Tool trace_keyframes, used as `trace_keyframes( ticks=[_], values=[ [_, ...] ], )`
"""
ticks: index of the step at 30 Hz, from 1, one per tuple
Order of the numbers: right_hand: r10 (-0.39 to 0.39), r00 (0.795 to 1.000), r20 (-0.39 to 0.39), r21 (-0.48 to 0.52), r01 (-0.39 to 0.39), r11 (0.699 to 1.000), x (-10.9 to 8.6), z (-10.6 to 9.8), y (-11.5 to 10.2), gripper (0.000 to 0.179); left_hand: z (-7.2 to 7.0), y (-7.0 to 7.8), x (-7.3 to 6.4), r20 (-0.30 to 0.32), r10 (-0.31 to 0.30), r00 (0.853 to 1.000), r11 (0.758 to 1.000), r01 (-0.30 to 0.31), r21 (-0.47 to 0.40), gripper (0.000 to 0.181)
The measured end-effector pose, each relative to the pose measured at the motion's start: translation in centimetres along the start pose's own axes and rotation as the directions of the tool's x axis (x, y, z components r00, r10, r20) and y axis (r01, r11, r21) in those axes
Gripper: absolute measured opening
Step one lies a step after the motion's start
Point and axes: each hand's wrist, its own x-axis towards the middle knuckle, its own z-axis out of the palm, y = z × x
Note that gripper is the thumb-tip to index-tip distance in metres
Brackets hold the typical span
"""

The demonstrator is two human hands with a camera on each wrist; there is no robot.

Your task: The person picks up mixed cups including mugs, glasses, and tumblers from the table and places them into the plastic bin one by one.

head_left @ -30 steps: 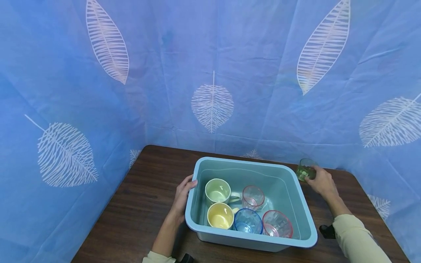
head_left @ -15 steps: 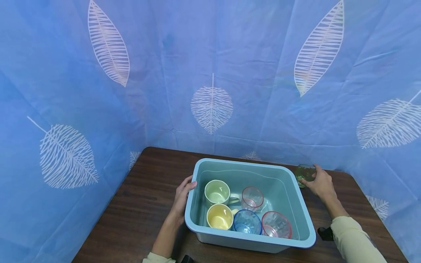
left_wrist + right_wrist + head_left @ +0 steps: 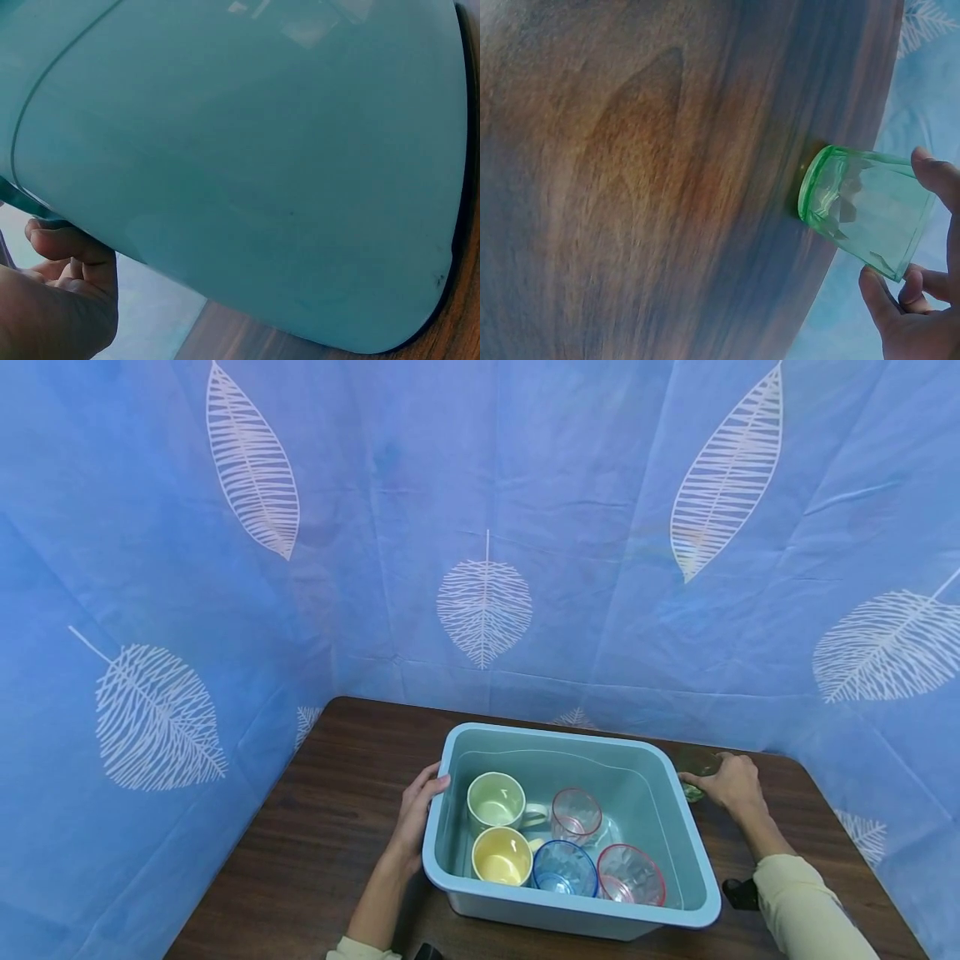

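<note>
My left hand (image 3: 416, 806) grips the left rim of a light blue plastic tub (image 3: 573, 920), and the left wrist view shows its fingers (image 3: 71, 247) curled at the edge. Inside the tub are a pale green mug (image 3: 497, 799), a yellow mug (image 3: 502, 856), a blue-rimmed glass (image 3: 564, 868) and two red-rimmed glasses, one behind (image 3: 576, 814) and one in front (image 3: 632, 875). Past the tub's right side, my right hand (image 3: 735, 787) holds a green glass (image 3: 862, 206) near its rim, thumb on one side and fingers on the other. The glass's base is right at the tabletop.
The tub stands on a dark brown wooden table (image 3: 300, 860). A blue cloth with white leaf prints (image 3: 480, 468) hangs close behind the table's back edge and along both sides.
The green glass and my right hand have come down and slightly nearer at the back right. My left hand stays on the tub's rim, and the mugs and glasses inside keep their places.
</note>
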Motion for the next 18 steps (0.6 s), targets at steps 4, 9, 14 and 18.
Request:
trace_keyframes(
  ticks=[4,9,14,18],
  values=[
    [0.034,0.999,0.017,0.026,-0.035,0.999,-0.2,-0.1,0.1,0.089,0.1,0.1,0.0,-0.005,0.000,1.000,1.000,0.000,0.005,0.062],
    [0.084,0.996,0.020,0.063,-0.085,0.994,-0.7,-0.4,0.1,0.089,0.1,0.1,-0.2,-0.003,0.005,1.000,1.000,-0.005,0.008,0.061],
    [0.098,0.995,-0.005,0.093,-0.097,0.991,-1.1,-0.8,0.2,0.089,0.0,0.0,-0.1,0.001,0.003,1.000,1.000,-0.003,0.005,0.061],
    [0.077,0.996,-0.033,0.119,-0.073,0.990,-1.4,-1.0,0.4,0.087,-0.1,0.0,-0.1,-0.004,0.003,1.000,1.000,-0.003,0.000,0.060]
  ],
)
